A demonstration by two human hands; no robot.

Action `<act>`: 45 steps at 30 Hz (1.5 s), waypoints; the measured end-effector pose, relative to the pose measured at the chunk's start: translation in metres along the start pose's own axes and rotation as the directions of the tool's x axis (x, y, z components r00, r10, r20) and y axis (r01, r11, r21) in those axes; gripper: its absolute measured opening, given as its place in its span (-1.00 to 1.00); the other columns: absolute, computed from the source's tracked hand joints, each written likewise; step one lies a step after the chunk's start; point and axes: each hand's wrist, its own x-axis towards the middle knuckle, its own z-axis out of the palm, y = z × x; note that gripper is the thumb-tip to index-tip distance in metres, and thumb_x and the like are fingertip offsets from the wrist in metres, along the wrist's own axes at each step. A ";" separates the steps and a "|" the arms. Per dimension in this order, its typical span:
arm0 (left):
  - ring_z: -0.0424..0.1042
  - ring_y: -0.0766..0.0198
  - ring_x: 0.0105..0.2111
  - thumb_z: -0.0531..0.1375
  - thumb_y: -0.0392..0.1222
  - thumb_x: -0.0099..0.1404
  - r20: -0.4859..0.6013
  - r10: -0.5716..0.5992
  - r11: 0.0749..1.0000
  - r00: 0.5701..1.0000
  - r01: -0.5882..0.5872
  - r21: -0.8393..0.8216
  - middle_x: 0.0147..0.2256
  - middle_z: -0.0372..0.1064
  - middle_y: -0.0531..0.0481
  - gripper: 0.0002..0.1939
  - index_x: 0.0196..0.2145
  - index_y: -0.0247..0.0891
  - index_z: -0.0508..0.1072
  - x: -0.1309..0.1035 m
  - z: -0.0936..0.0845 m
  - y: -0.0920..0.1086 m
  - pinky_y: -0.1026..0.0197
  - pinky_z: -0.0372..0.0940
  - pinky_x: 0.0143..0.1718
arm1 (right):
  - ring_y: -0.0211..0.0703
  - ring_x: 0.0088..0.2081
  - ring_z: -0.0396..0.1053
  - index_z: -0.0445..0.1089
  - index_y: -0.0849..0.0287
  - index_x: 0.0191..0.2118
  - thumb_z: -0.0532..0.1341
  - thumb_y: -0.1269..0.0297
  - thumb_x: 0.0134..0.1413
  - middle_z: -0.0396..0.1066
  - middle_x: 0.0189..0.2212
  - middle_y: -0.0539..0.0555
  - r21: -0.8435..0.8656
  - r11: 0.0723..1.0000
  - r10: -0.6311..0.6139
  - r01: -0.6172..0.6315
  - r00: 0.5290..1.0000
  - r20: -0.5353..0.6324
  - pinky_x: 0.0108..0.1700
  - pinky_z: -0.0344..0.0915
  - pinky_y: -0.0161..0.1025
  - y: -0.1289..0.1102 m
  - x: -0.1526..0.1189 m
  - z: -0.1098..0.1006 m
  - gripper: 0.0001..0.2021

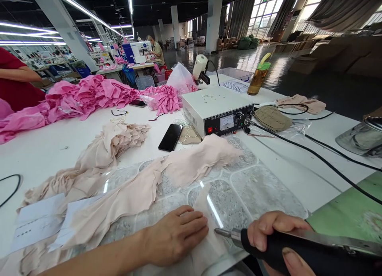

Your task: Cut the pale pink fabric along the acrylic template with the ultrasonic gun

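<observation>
My left hand lies flat, fingers stretched out together, on a thin pale pink fabric piece. The fabric rests on a clear sheet with a grey stone pattern. In my right hand is a black ultrasonic handpiece, gripped with fingers wrapped round its body. Its pointed metal tip points left, over the fabric's right edge, close to my left fingertips; whether it touches cannot be made out. Beyond my hands lies a stack of pale pink fabric pieces, spread across the sheet.
A white control box stands behind the stack, its black cable running right. Nearby are a phone, beige fabric, paper sheets, a bottle and a glass jar. Pink fabric is heaped behind; people work beyond.
</observation>
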 end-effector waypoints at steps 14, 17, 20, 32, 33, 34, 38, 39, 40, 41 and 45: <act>0.37 0.07 0.02 -0.10 -0.37 0.47 0.217 -0.012 0.994 0.976 -0.012 0.108 0.04 0.37 -0.27 -0.68 0.07 -0.42 0.32 0.012 -0.012 -0.003 0.08 0.28 -0.05 | -0.24 -0.45 0.34 0.26 0.00 -0.21 0.14 0.21 0.23 0.27 -0.40 -0.03 0.023 1.000 -0.016 0.015 0.999 0.045 -0.38 0.34 -0.23 0.008 0.002 -0.003 -0.95; 0.39 0.07 -0.02 -0.09 -0.39 0.46 0.208 0.015 0.996 0.978 -0.033 0.085 -0.02 0.39 -0.30 -0.69 0.06 -0.46 0.32 0.013 -0.012 -0.003 0.07 0.28 -0.08 | -0.24 -0.45 0.33 0.25 0.00 -0.21 0.13 0.20 0.24 0.28 -0.41 -0.03 0.009 1.000 -0.025 0.025 0.998 0.054 -0.39 0.34 -0.24 0.008 0.002 -0.004 -0.94; 0.40 0.08 -0.07 -0.09 -0.41 0.46 0.203 0.031 0.998 0.979 -0.044 0.055 -0.08 0.42 -0.29 -0.70 0.02 -0.49 0.33 0.014 -0.011 -0.003 0.08 0.29 -0.11 | -0.23 -0.46 0.32 0.25 0.00 -0.21 0.13 0.19 0.24 0.27 -0.40 -0.02 0.002 1.000 -0.026 0.026 0.999 0.036 -0.40 0.34 -0.22 0.008 0.002 -0.005 -0.94; 0.30 0.08 0.05 -0.12 -0.35 0.48 0.265 0.017 0.992 0.964 -0.050 0.118 0.11 0.31 -0.24 -0.63 0.13 -0.45 0.30 0.010 -0.012 -0.001 0.09 0.22 -0.04 | -0.22 -0.44 0.34 0.26 -0.02 -0.19 0.13 0.22 0.24 0.27 -0.38 -0.02 -0.006 1.000 0.011 -0.010 0.999 0.043 -0.36 0.35 -0.21 0.006 0.004 -0.004 -0.95; 0.29 0.08 0.05 -0.11 -0.34 0.48 0.276 0.011 0.991 0.961 -0.046 0.122 0.12 0.30 -0.23 -0.63 0.14 -0.45 0.29 0.010 -0.012 0.000 0.09 0.22 -0.04 | -0.22 -0.44 0.34 0.26 -0.01 -0.20 0.13 0.22 0.24 0.28 -0.39 -0.02 -0.020 1.000 0.010 -0.009 0.999 0.046 -0.36 0.34 -0.22 0.006 0.004 -0.003 -0.95; 0.28 0.08 0.06 -0.10 -0.33 0.48 0.287 0.003 0.991 0.958 -0.042 0.128 0.13 0.28 -0.24 -0.63 0.15 -0.45 0.28 0.010 -0.012 0.000 0.09 0.21 -0.04 | -0.22 -0.44 0.34 0.26 -0.01 -0.20 0.13 0.21 0.24 0.29 -0.41 -0.02 -0.032 0.999 0.004 -0.002 0.999 0.047 -0.36 0.33 -0.23 0.005 0.005 -0.003 -0.95; 0.27 0.08 0.07 -0.07 -0.31 0.47 0.317 -0.015 0.989 0.948 -0.033 0.146 0.15 0.25 -0.24 -0.62 0.19 -0.43 0.24 0.010 -0.012 0.001 0.10 0.20 -0.04 | -0.22 -0.45 0.33 0.26 0.00 -0.22 0.14 0.20 0.23 0.32 -0.44 -0.03 -0.042 0.999 -0.007 0.010 0.998 0.055 -0.36 0.32 -0.24 0.004 0.008 -0.004 -0.95; 0.27 0.08 0.07 -0.08 -0.32 0.47 0.316 -0.017 0.989 0.949 -0.030 0.143 0.15 0.26 -0.24 -0.62 0.18 -0.43 0.24 0.010 -0.012 0.001 0.09 0.20 -0.04 | -0.21 -0.45 0.33 0.26 0.00 -0.22 0.14 0.20 0.23 0.32 -0.44 -0.03 -0.043 0.999 -0.008 0.010 0.999 0.051 -0.36 0.32 -0.23 0.004 0.009 -0.004 -0.95; 0.27 0.09 0.05 -0.09 -0.32 0.48 0.313 -0.020 0.990 0.949 -0.025 0.138 0.14 0.26 -0.24 -0.62 0.18 -0.43 0.25 0.010 -0.011 0.001 0.09 0.21 -0.05 | -0.21 -0.45 0.33 0.26 0.00 -0.22 0.14 0.21 0.23 0.32 -0.44 -0.02 -0.048 0.999 -0.006 0.009 0.998 0.056 -0.36 0.33 -0.23 0.004 0.009 -0.004 -0.95; 0.28 0.09 0.04 -0.10 -0.32 0.48 0.313 -0.025 0.991 0.950 -0.016 0.129 0.14 0.27 -0.24 -0.62 0.16 -0.43 0.26 0.010 -0.011 0.002 0.09 0.21 -0.06 | -0.21 -0.45 0.33 0.26 0.01 -0.23 0.14 0.21 0.23 0.32 -0.44 -0.02 -0.054 0.999 -0.003 0.006 0.998 0.065 -0.36 0.33 -0.23 0.004 0.009 -0.005 -0.96; 0.31 0.10 -0.02 -0.08 -0.31 0.46 0.313 -0.045 0.995 0.949 0.014 0.102 0.11 0.29 -0.23 -0.64 0.14 -0.42 0.27 0.012 -0.009 0.002 0.09 0.22 -0.09 | -0.22 -0.45 0.33 0.26 0.01 -0.23 0.13 0.21 0.23 0.30 -0.42 -0.02 -0.036 0.999 -0.004 0.005 0.999 0.045 -0.37 0.33 -0.22 0.005 0.008 -0.005 -0.95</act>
